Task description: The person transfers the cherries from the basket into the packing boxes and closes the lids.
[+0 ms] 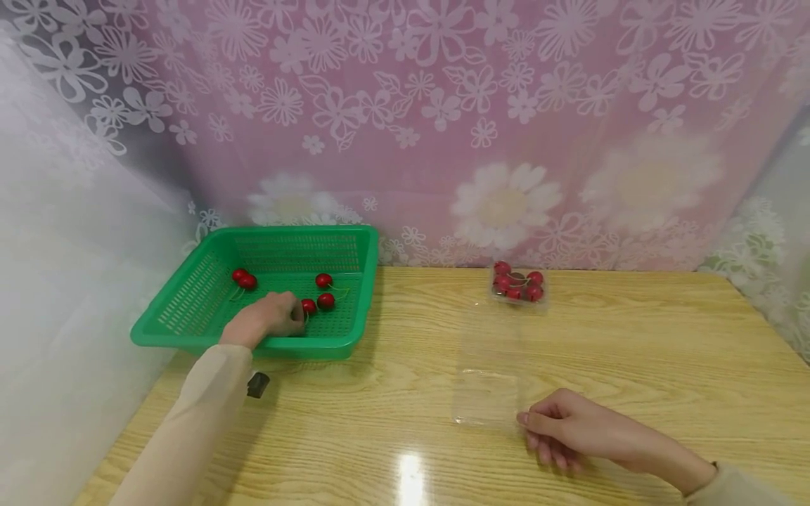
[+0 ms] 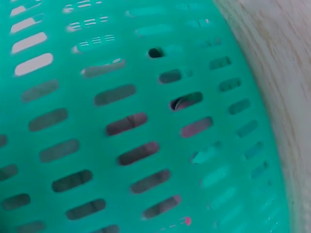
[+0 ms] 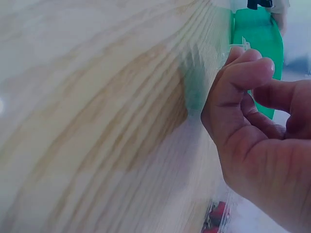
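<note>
My left hand (image 1: 268, 314) reaches over the near rim into a green plastic basket (image 1: 253, 342), its fingers bent downward. Right beside those fingers lies a red cherry (image 1: 308, 306); whether they grip it I cannot tell. The basket's slotted wall (image 2: 97, 141) blocks the left wrist view. Two more cherries, one of them a dark red cherry (image 1: 325, 301), are to the right, and a red pair (image 1: 244, 280) is at the left. On the table, my right hand (image 1: 569, 429) has curled fingers and pinches the edge of an open clear plastic box (image 1: 487, 397) between thumb and forefinger.
A second clear box (image 1: 519, 284) filled with several cherries stands at the back of the wooden table (image 1: 633, 337). Behind it hangs a pink floral curtain (image 1: 405, 140). A small black object (image 1: 258, 385) shows beside the left sleeve, in front of the basket.
</note>
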`<state>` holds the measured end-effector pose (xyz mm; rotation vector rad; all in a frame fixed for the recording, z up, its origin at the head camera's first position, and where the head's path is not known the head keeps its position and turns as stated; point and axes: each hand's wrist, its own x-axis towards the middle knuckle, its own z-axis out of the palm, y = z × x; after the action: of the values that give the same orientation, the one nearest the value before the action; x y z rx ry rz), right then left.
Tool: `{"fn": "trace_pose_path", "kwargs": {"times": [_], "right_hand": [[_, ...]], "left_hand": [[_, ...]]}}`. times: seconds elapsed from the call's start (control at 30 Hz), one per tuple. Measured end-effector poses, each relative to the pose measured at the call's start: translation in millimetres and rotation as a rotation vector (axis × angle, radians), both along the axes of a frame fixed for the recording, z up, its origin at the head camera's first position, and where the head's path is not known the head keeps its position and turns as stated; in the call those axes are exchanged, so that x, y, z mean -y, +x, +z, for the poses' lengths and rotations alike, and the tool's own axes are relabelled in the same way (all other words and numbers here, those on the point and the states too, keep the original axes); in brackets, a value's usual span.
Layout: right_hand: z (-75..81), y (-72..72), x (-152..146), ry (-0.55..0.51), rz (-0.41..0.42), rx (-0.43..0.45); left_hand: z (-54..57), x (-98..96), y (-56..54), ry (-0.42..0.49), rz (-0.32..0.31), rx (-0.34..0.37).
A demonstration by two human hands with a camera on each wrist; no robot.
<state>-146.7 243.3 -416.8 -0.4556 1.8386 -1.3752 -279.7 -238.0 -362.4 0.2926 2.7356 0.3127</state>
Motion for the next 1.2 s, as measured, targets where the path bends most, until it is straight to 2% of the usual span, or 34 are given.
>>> {"fn": "trace_pose_path", "kwargs": {"times": [0.1, 0.27, 0.47, 0.57, 0.73, 0.93, 1.2], "right_hand": [[-1.2, -1.4, 7.8, 0.021, -0.030, -0.030], [-1.7, -3.6, 18.4, 0.067, -0.111, -0.060], [-0.2, -6.2, 27.1, 0.086, -0.164, -0.078], [-0.1, -8.9, 30.7, 0.095, -0.189, -0.086], [0.2, -13.0, 33.3, 0.106, -0.217, -0.098], [0.7, -10.0, 37.7, 0.079, -0.187, -0.087], [-5.0, -8.3, 40.8, 0.068, -0.210, -0.081]], "left_hand": [[0.5, 1.4, 0.6, 0.030, 0.028, -0.036], [4.8, 3.4, 3.6, 0.030, 0.062, -0.167], [11.3, 5.5, 10.8, 0.059, 0.051, -0.307], [14.1, 6.6, 13.9, 0.083, 0.041, -0.340], [15.2, 7.7, 16.2, 0.103, 0.031, -0.356], [15.0, 11.1, 17.6, 0.141, 0.036, -0.349], [13.9, 12.3, 18.8, 0.144, 0.051, -0.359]]}}
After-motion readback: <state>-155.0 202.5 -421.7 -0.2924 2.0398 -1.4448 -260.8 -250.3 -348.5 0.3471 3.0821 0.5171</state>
